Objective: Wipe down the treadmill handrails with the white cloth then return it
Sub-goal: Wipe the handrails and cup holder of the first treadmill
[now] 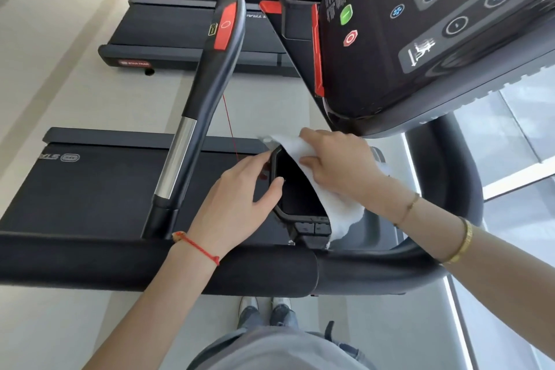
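The white cloth [336, 210] lies draped over the right rim of a black cup holder [295, 192] beside the treadmill console. My right hand [336, 165] rests on top of the cloth with the fingers spread, pressing it against the rim. My left hand [243, 192] holds the holder's left rim, thumb over the edge. The near black handrail [150, 264] runs across the view below both hands. A centre handlebar [207, 78] with a red panel and a silver section rises from it to the upper left.
The console [435, 24] with its buttons hangs at the upper right. A second cup holder [301, 6] sits above. A red safety cord [229, 126] hangs down. The treadmill belt [99, 186] lies left; another treadmill [168, 36] stands beyond. My shoes [265, 312] stand on the floor below.
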